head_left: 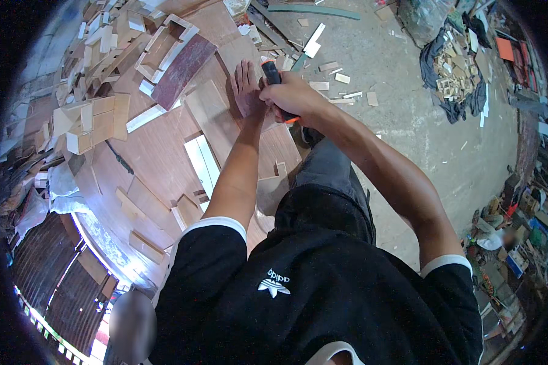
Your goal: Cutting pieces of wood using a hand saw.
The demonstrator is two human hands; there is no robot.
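Note:
My left hand (247, 91) lies palm down, fingers stretched, on a light wooden board (209, 112) at the upper middle. Just right of it, my right hand (287, 96) grips a black-and-orange hand tool (271, 71), held at a slant close beside the left hand; its working end is too small to make out. The board rests on a broad plywood surface (146, 152) with white-edged pieces (201, 164). A dark, thin tool (122, 159) lies farther left.
Stacked wooden box pieces (91, 121) and a maroon panel (182, 70) occupy the left and back. Offcuts (342, 78) lie on the concrete floor (438, 158). A heap of scraps (458, 73) sits on dark sheeting. A person (492, 240) is at the cluttered right edge.

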